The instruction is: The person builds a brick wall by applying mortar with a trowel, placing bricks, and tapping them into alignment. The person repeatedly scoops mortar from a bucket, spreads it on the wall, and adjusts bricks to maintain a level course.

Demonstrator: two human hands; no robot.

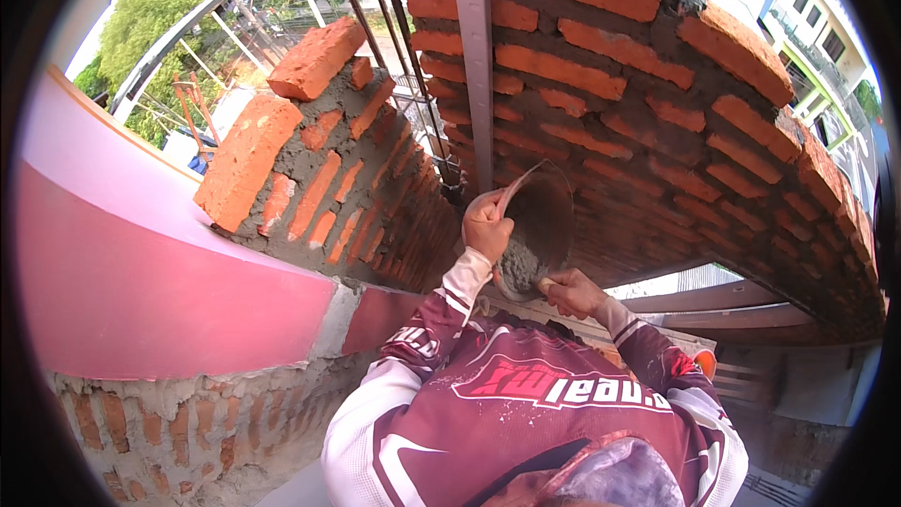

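Note:
My left hand (pixel 488 227) is closed on the rim of a dark bucket (pixel 552 202), which is tipped so that its mouth faces me. Wet grey mortar (pixel 519 266) lies in the lower part of the bucket. At the bucket's near right edge my right hand (pixel 575 295) is closed around the pale handle of what looks like a trowel (pixel 545 285); its blade is hidden. Beyond the bucket rises a curved wall of red bricks (pixel 601 122) with grey joints.
A shorter brick wall (pixel 324 178) with loose-looking top bricks stands left. Between the walls are a vertical metal bar (pixel 475 66) and steel rebar (pixel 389 9). A pink curved wall (pixel 169 282) runs along the left, above rough brickwork (pixel 202 422).

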